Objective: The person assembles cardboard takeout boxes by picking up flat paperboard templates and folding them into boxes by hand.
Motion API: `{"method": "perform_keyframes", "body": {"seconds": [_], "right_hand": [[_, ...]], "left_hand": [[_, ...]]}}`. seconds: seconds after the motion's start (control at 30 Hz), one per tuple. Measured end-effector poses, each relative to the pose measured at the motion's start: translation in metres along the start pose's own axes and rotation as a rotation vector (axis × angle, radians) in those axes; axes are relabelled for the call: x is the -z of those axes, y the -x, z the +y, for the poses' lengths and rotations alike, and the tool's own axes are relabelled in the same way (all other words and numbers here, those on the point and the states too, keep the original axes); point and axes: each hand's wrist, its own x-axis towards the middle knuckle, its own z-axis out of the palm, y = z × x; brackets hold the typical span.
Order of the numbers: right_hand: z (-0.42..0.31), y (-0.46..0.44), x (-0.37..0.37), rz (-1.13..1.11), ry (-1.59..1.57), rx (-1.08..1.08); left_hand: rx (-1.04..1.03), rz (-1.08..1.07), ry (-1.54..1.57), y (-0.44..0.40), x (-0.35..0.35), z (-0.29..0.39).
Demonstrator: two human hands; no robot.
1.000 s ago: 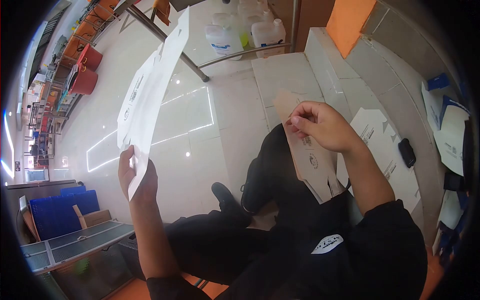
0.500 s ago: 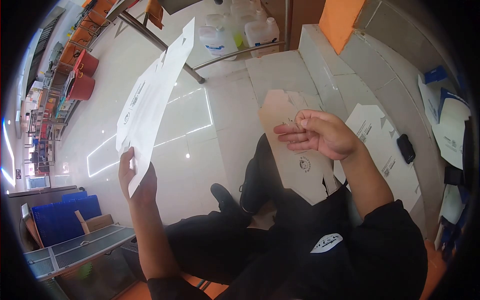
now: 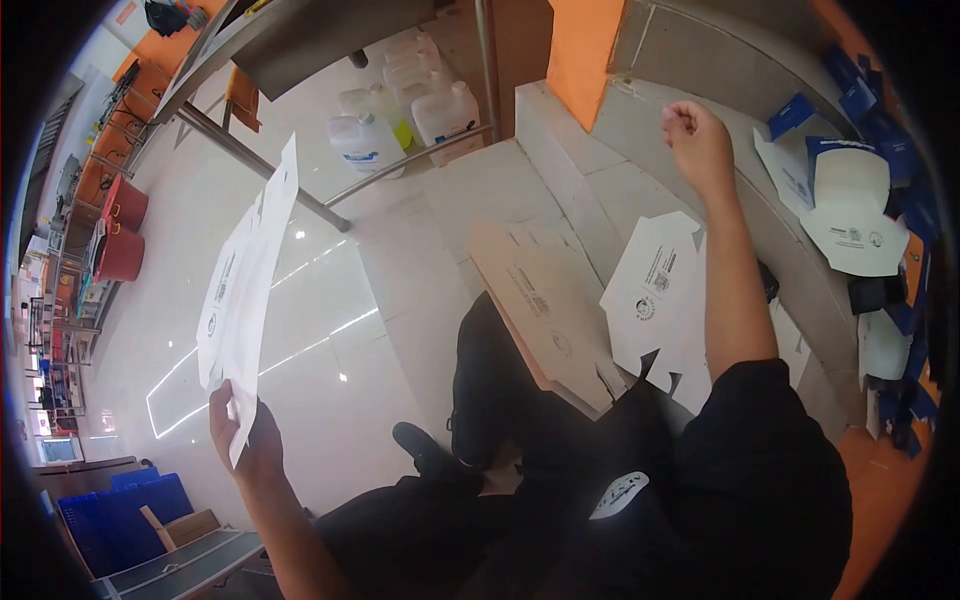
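Note:
My left hand (image 3: 250,440) grips the lower end of a flat, die-cut white cardboard blank (image 3: 240,280), held nearly upright over the floor. Small print and a round logo mark its face. Away to the right, my right hand (image 3: 698,145) is raised above the tiled steps with its fingers curled; what they hold, if anything, is too small to make out. Printed cardboard blanks (image 3: 545,315) rest against my leg. Beside them lies another white blank (image 3: 655,290), partly hidden by my right forearm.
White and blue folded cardboard pieces (image 3: 850,240) lie on the step at right. A small black object (image 3: 768,282) shows behind my forearm. Plastic jugs (image 3: 365,145) stand beyond a metal table leg (image 3: 300,190). Red buckets (image 3: 123,230) and a blue crate (image 3: 125,525) are at left.
My right hand has moved from over the blanks at my leg up and right, above the steps, its fingers more curled. The view has shifted right; my left hand keeps the white blank.

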Motion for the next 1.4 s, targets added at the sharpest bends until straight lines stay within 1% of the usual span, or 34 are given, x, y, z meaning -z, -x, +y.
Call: {"method": "perform_keyframes", "body": {"seconds": [0.07,0.13,0.17,0.23,0.27,0.33,0.37,0.43,0.47,0.53,0.57,0.6,0.63,0.73,0.83,0.93,1.0,1.03,1.1,1.13,1.23,1.33,1.4], "right_hand": [[0.0,-0.021,0.01,-0.072,0.057,0.0],[-0.003,-0.036,0.015,-0.165,0.098,-0.006],[-0.002,-0.043,0.015,-0.194,0.124,0.033],[-0.001,-0.057,0.014,-0.254,0.174,0.107],[-0.001,-0.065,0.011,-0.27,0.193,0.095],[-0.003,-0.081,0.004,-0.303,0.232,0.072],[0.0,-0.087,0.0,-0.317,0.141,0.05],[0.003,-0.097,-0.012,-0.35,-0.045,0.015],[0.004,-0.101,-0.013,-0.358,-0.075,-0.035],[-0.003,-0.104,-0.015,-0.386,-0.137,-0.127],[-0.002,-0.108,-0.016,-0.372,0.018,-0.086],[-0.001,-0.11,-0.016,-0.352,0.175,-0.048],[0.001,-0.111,-0.016,-0.33,0.334,-0.015],[0.003,-0.115,-0.015,-0.339,0.421,0.029],[-0.005,-0.122,-0.005,-0.443,0.27,-0.255],[-0.007,-0.124,0.003,-0.405,0.439,-0.287],[-0.003,-0.127,0.007,-0.456,0.496,-0.259],[0.0,-0.128,0.008,-0.482,0.526,-0.246],[0.008,-0.115,0.003,-0.337,0.506,-0.057],[0.01,-0.107,0.002,-0.266,0.492,0.035],[0.004,-0.085,0.001,-0.198,0.525,0.121],[0.02,-0.066,0.001,-0.082,0.52,0.315],[0.024,-0.059,0.004,-0.118,0.595,0.337]], "left_hand": [[0.004,0.013,0.003,0.0,0.001,0.0],[0.012,-0.065,-0.005,-0.004,0.013,0.001],[0.017,-0.103,-0.012,-0.006,0.017,0.001],[-0.011,-0.064,-0.015,0.005,-0.012,-0.003],[-0.025,-0.045,-0.018,0.008,-0.023,-0.004],[0.012,-0.135,-0.007,0.005,-0.015,-0.002],[0.03,-0.179,-0.001,0.003,-0.009,-0.002],[0.024,-0.149,-0.046,-0.004,-0.001,-0.004],[0.014,-0.129,-0.067,-0.007,0.007,-0.004],[-0.019,-0.323,-0.05,-0.019,0.052,-0.005],[-0.029,-0.423,-0.041,-0.022,0.066,-0.006],[0.002,-0.229,-0.056,-0.021,0.059,-0.004],[0.002,-0.216,-0.069,-0.019,0.053,-0.003],[0.005,-0.203,-0.094,-0.017,0.04,-0.005],[-0.005,-0.191,-0.105,-0.016,0.034,-0.007],[-0.008,-0.123,-0.129,-0.015,0.023,-0.008],[0.001,-0.09,-0.146,-0.014,0.018,-0.008],[-0.006,-0.12,-0.146,-0.014,0.017,-0.008],[-0.019,-0.178,-0.146,-0.011,0.016,-0.009],[-0.01,-0.143,-0.136,-0.008,0.014,-0.009],[0.006,-0.06,-0.128,-0.004,0.01,-0.006],[-0.005,-0.048,-0.119,-0.008,0.021,-0.005],[-0.012,-0.067,-0.086,-0.009,0.032,-0.004]]}}
